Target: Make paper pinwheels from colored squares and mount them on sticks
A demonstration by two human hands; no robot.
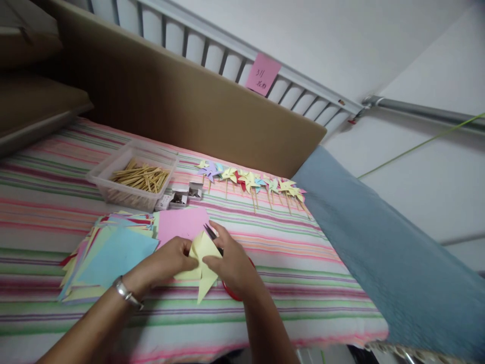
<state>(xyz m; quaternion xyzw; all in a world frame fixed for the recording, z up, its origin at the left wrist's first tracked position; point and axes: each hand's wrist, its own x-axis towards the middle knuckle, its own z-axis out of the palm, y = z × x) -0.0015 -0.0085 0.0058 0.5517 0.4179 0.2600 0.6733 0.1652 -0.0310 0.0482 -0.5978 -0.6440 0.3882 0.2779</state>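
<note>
Between my two hands is a pale yellow paper pinwheel (204, 251), its blades cut and partly folded in toward the middle. My left hand (172, 260), with a silver bracelet at the wrist, pinches the paper's left side. On the other side my right hand (233, 263) presses the paper between thumb and fingers. Scissors (210, 232) with dark blades and a red handle lie under or against my right hand; I cannot tell whether it grips them. A pink paper sheet (182, 222) lies just beyond the hands.
Left of my hands lies a pile of coloured paper squares (117, 255). Behind it stand a clear plastic box (102, 174) of wooden sticks and small boxes (179, 197) of metal bits. Finished pinwheels (248, 179) line the back, before a cardboard panel (212, 116).
</note>
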